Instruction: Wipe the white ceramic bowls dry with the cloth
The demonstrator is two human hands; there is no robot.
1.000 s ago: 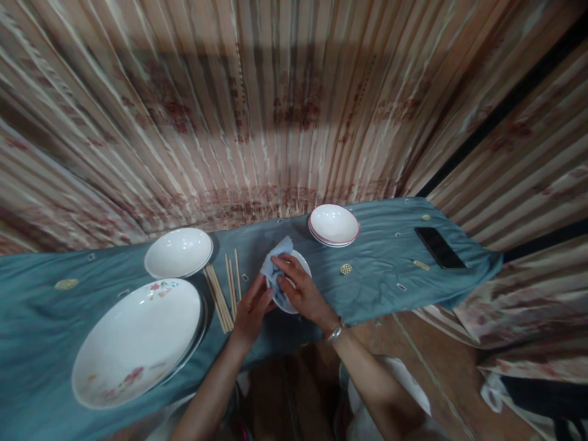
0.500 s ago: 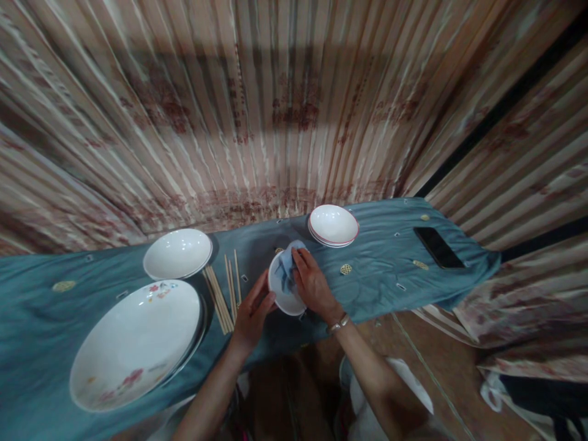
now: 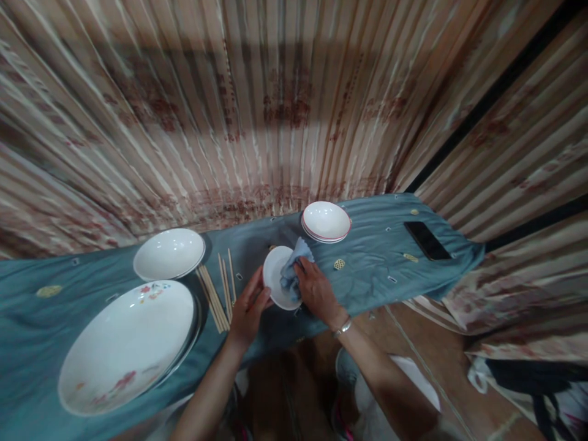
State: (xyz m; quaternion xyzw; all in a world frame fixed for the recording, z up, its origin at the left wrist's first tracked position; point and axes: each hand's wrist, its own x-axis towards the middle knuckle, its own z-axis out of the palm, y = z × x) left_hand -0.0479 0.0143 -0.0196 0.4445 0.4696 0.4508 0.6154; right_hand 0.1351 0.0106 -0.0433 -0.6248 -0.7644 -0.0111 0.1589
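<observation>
A small white bowl [image 3: 274,269] is tilted toward me over the front part of the table. My left hand [image 3: 248,309] grips its left rim, thumb at the near edge and fingers round the outside. Bunched in my right hand [image 3: 316,291] is a light blue cloth [image 3: 296,263], pressed against the inside of the bowl at its right side. One corner of the cloth sticks up above the fingers. The right fingertips are partly hidden by the cloth.
Stacked white bowls with red rims [image 3: 327,220] stand behind. Left of my hands lie wooden chopsticks [image 3: 214,300], a wide white bowl [image 3: 169,252] and large flowered plates [image 3: 131,343]. A black phone [image 3: 426,240] rests on the right of the teal tablecloth [image 3: 367,269]. Curtains [image 3: 285,110] hang behind.
The cloth has shifted within the bowl from its upper middle toward the right side, and its corner now stands up. The whole view has shifted slightly. Both hands keep their holds.
</observation>
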